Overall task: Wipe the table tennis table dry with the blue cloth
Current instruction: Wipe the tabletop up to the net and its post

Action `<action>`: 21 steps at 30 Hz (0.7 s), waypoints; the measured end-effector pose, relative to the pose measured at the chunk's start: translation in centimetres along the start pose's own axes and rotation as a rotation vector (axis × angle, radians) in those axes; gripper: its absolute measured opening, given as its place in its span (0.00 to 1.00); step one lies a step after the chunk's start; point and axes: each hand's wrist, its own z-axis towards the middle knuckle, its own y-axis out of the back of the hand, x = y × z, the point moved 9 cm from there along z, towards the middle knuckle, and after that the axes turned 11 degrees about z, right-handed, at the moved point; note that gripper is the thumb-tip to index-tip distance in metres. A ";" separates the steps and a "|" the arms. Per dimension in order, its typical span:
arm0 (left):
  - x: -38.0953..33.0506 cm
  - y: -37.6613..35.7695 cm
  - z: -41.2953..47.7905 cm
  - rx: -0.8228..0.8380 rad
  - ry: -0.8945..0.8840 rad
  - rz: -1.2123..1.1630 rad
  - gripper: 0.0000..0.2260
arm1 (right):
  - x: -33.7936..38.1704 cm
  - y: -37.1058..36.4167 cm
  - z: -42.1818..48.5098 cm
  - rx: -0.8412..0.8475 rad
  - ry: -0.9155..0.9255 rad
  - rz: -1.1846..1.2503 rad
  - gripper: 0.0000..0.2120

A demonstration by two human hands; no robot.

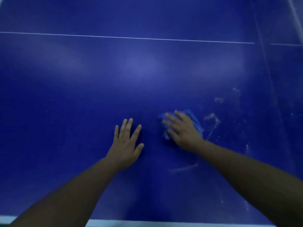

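Near-centre on the table tennis table [147, 71] | left hand [126, 143] flat on the surface, fingers straight, slightly spread | right hand [182, 130] pressing the bunched blue cloth [195, 118], fingers splayed over it, kinda blurry | wet streaks [211, 120] just right

Two bare hands on a dark blue table tennis table [147, 76], one pressing a cloth.

The left hand [127, 145] lies flat on the smooth blue surface, fingers straight and slightly spread. Just to its right, apart from it, the right hand [182, 128] presses down on a bunched, lighter blue cloth [195, 118], its fingers spread over the fabric and blurred; the cloth shows past the fingertips and along the hand's far side. Pale wet streaks [212, 122] glint on the table right of the cloth and nearer the right forearm. A thin white line [127, 37] crosses the table well beyond both hands.
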 end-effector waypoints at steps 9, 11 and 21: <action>2.0 -2.2 -3.1 0.046 -0.106 0.036 0.34 | 10.7 -7.7 -8.3 0.087 0.092 0.035 0.19; 1.7 -2.7 -4.0 0.061 -0.159 0.048 0.34 | 13.6 -9.3 -13.2 0.153 0.120 0.069 0.18; 0.4 -4.6 -5.7 0.266 -0.309 0.104 0.33 | 10.5 -6.3 -11.3 -0.356 -0.656 0.001 0.23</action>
